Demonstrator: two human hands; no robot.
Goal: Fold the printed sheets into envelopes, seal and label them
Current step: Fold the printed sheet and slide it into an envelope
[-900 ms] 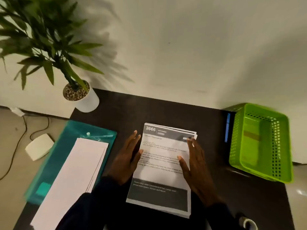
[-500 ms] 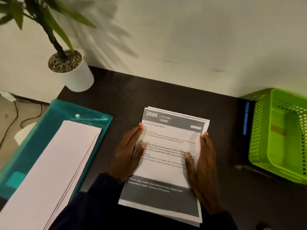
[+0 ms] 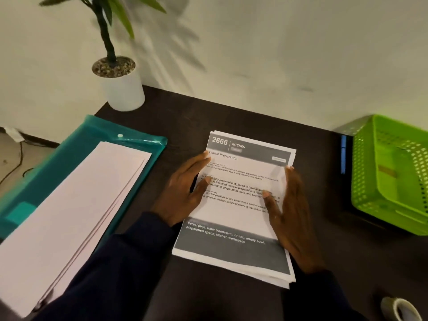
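Note:
A small stack of printed sheets (image 3: 240,212), headed "2666 KITCHEN", lies in the middle of the dark table (image 3: 185,117). My left hand (image 3: 183,195) rests flat against the stack's left edge, fingers spread, thumb on the paper. My right hand (image 3: 289,212) lies flat along the right edge, its thumb on the top sheet. Neither hand grips anything. To the left, a pile of long white envelopes (image 3: 69,212) lies on a teal plastic folder (image 3: 69,154).
A white pot with a green plant (image 3: 122,86) stands at the table's back left corner. A green plastic basket (image 3: 393,177) sits at the right edge. A tape roll (image 3: 400,309) shows at the bottom right. The wall runs behind.
The camera has dropped closer and shifted, so the plant and basket sit differently in view. Both hands stay flat on the stack's sides, hardly moved.

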